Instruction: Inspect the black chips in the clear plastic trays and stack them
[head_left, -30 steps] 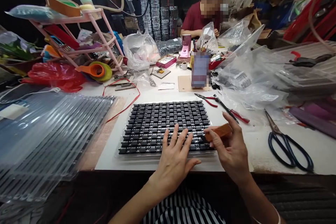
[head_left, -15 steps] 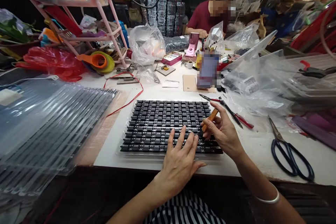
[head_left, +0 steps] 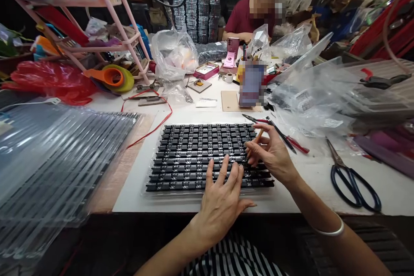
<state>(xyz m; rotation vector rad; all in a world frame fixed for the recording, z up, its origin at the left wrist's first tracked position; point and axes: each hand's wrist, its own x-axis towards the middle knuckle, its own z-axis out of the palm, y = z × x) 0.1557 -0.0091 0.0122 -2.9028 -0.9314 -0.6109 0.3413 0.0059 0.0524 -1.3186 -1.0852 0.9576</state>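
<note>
Several rows of black parts (head_left: pixel 194 155): we see them packed in a clear tray (head_left: pixel 181 194), which lies on the white tabletop (head_left: pixel 132 192) right before us.
Left hand (head_left: pixel 221 200): spread, palm down, fingertips on the near rows, right of the tray's middle.
Right hand (head_left: pixel 270 151): pinching an orange-brown block (head_left: pixel 259 136) between thumb and fingers over the rows' right end; we cannot tell whether the block touches them.
Tools: just beyond that hand we find red-handled pliers (head_left: pixel 299 145); farther right, dark-handled scissors (head_left: pixel 338 161), blades pointing away.
Left side: a red cord (head_left: pixel 171 114) curls near the tray, beside plastic-covered strips (head_left: pixel 64 159).
Far side: we see a co-worker (head_left: pixel 241 21) in dark red.
</note>
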